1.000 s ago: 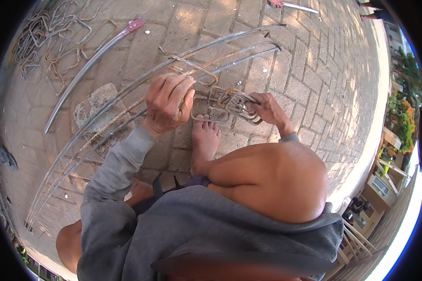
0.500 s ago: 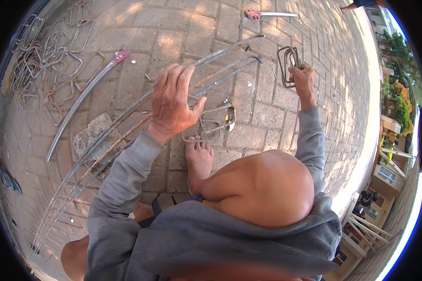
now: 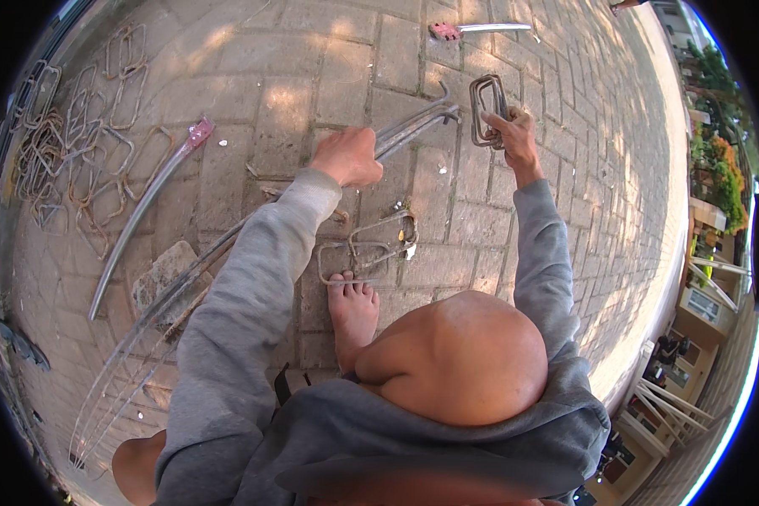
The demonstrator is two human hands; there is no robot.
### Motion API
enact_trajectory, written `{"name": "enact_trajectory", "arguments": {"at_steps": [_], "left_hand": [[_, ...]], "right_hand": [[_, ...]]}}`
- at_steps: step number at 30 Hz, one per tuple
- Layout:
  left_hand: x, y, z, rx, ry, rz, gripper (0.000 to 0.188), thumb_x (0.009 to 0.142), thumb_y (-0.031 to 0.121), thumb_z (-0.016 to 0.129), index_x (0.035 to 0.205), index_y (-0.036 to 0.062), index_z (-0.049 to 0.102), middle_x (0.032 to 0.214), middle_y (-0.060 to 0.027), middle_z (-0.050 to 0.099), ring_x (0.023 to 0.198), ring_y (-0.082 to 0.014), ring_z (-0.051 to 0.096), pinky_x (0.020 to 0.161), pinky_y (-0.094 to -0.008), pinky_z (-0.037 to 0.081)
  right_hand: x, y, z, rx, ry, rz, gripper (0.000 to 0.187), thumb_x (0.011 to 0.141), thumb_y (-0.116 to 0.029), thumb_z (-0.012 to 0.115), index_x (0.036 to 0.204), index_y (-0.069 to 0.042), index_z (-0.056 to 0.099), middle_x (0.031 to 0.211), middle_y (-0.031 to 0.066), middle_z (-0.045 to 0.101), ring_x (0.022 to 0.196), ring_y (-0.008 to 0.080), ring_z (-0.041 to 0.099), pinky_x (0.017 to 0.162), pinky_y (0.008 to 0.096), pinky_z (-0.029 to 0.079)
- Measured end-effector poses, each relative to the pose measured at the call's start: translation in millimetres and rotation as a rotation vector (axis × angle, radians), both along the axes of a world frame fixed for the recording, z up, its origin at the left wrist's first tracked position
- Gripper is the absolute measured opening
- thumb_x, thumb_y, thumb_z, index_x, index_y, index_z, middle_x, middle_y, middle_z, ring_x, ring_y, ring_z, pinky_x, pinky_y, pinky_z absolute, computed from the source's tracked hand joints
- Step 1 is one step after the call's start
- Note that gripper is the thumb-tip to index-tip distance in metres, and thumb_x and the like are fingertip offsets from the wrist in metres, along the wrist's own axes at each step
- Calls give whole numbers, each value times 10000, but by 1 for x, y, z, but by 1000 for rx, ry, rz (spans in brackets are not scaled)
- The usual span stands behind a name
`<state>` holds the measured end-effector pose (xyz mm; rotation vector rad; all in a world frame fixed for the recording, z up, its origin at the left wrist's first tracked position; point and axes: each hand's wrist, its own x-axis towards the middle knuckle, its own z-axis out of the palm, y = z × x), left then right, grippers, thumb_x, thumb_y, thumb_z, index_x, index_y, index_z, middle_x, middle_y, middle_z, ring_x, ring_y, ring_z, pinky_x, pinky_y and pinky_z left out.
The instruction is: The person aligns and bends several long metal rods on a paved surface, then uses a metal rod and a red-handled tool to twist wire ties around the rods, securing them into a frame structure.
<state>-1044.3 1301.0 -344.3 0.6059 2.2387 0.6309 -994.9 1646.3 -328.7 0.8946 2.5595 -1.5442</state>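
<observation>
"Where were the rods point(image 3: 413, 128)?"
"Bunched in the left hand's point(image 3: 348, 158) closed grip; the right hand point(image 3: 517, 143) pinched bent frames point(image 3: 475, 110) at far right."
"What lay ungathered?"
"Loose frames point(image 3: 365, 245) near the foot point(image 3: 354, 314), a heap point(image 3: 35, 160) at left."

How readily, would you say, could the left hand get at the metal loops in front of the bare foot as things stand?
Probably not until it lets go: the left hand looks closed around the metal rods, though the loops lie close by with nothing seemingly over them.
</observation>
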Motion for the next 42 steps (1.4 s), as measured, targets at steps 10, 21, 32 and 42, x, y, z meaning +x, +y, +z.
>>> {"name": "enact_trajectory", "arguments": {"at_steps": [10, 21, 32, 42], "left_hand": [[-8, -1, 0, 25, -166, 19, 294, 725, 114, 661, 970, -46, 690, 1062, -260, 724, 1024, -412, 708, 909, -471, 558], [8, -6, 6, 8, 140, 73, 582, 642, 325, 828, 1115, 20, 680, 899, -187, 724, 935, -364, 722, 839, -446, 577], [-7, -22, -18, 514, -350, 400, 401, 842, 342, 799, 1015, -12, 724, 803, -117, 690, 749, -275, 685, 696, -403, 547], [-26, -25, -24, 551, -747, 414, 260, 923, 178, 735, 804, -40, 661, 686, -121, 628, 548, -206, 579, 478, -374, 431]], "right_hand": [[-61, -20, 16, 603, -50, 634, 447, 728, -145, 777, 1127, 22, 661, 933, 207, 712, 862, 310, 701, 774, 426, 535], [-42, -12, 22, 51, -134, 617, 284, 766, -131, 769, 1005, -9, 677, 812, -1, 612, 725, 120, 556, 653, 306, 453], [-14, -26, -30, 472, 148, 486, 233, 985, -207, 652, 1089, -5, 705, 845, 146, 717, 752, 255, 678, 708, 353, 525], [-9, -27, -24, 140, 87, 336, 329, 1063, -279, 590, 920, 5, 674, 714, 11, 572, 653, 94, 523, 598, 291, 435]]}}
